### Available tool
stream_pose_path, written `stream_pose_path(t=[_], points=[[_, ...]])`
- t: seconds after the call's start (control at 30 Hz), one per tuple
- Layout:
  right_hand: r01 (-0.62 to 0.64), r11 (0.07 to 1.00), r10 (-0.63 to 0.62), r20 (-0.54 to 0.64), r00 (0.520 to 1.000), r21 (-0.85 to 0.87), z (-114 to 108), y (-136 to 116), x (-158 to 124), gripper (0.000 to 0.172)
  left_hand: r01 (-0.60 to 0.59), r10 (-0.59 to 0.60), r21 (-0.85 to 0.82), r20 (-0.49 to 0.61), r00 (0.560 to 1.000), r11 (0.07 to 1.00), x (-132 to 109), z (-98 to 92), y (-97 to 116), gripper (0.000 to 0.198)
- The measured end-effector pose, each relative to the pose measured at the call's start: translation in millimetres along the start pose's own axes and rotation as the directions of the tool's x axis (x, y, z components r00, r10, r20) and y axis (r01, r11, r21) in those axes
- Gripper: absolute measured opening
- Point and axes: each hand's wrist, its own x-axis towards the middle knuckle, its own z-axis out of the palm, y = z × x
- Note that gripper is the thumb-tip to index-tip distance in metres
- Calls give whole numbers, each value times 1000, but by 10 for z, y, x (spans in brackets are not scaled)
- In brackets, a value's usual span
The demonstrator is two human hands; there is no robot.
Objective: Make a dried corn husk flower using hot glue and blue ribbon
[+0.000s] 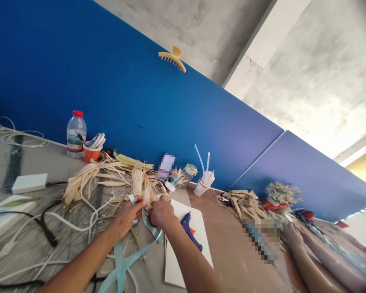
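Near the middle of the table, my left hand (pixel 130 213) pinches a light blue ribbon (pixel 120 262) beside upright pieces of dry husk (pixel 137 179). My right hand (pixel 162 212) is closed close beside it, at the base of the husk; its fingertips are turned away and what they hold is hidden. The ribbon runs between and below my hands and crosses itself near the table's front. A blue glue gun (pixel 189 231) lies on a white board (pixel 178 260), just right of my right forearm.
Loose husks (pixel 85 179), thin stalks and white cables (pixel 76 226) cover the left side. A bottle (pixel 76 134), an orange cup (pixel 92 152) and a white cup (pixel 202 185) stand along the blue partition (pixel 110 89). Another person's hands (pixel 293 236) work at the right.
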Motion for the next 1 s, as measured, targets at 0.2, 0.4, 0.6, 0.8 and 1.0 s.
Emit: stream_pose_path(t=[0.2,0.4,0.6,0.8,1.0], points=[[-88,671,224,-88,971,737,44,65,-89,27,-7,7,9,-3,1000,1000,-21,21,8,32],[-142,275,214,83,973,951,270,-43,-180,17,38,-41,51,47,998,998,-65,49,30,31],[-146,270,237,81,968,952,334,12,-184,14,88,-91,91,24,996,992,-73,54,24,31],[-90,427,225,-9,974,900,343,24,-227,13,106,-108,210,-3,994,972,-59,44,10,31],[-63,573,196,-62,979,817,283,11,-284,12,106,-127,291,57,990,951,-47,12,-27,32]])
